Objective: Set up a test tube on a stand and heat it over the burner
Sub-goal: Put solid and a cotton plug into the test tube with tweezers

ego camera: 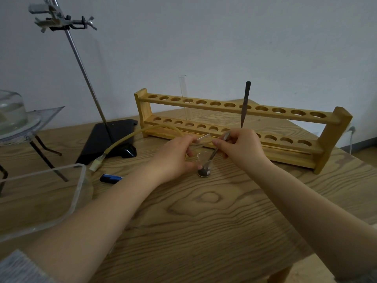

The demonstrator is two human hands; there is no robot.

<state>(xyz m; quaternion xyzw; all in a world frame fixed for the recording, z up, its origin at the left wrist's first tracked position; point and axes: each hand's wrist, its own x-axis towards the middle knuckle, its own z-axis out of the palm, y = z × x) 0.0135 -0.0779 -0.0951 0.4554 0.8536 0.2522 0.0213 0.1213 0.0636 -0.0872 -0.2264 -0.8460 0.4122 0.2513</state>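
Observation:
My left hand (175, 158) holds a clear test tube (202, 140) tilted, its mouth pointing right toward my right hand (238, 147). My right hand grips a thin metal spatula (214, 153) whose lower end dips into a small glass beaker (204, 166) with dark powder at its bottom. The beaker stands on the wooden table just below both hands. A retort stand with a black base (106, 137) and a clamp (59, 20) high on its rod rises at the left.
A wooden test tube rack (326, 139) lies behind the hands, holding one upright tube (184, 94) and a dark tool (245, 101). A rubber hose (122, 141), blue lighter (111, 178), clear plastic tray (77, 193) and a tripod with glassware (14, 119) sit at the left.

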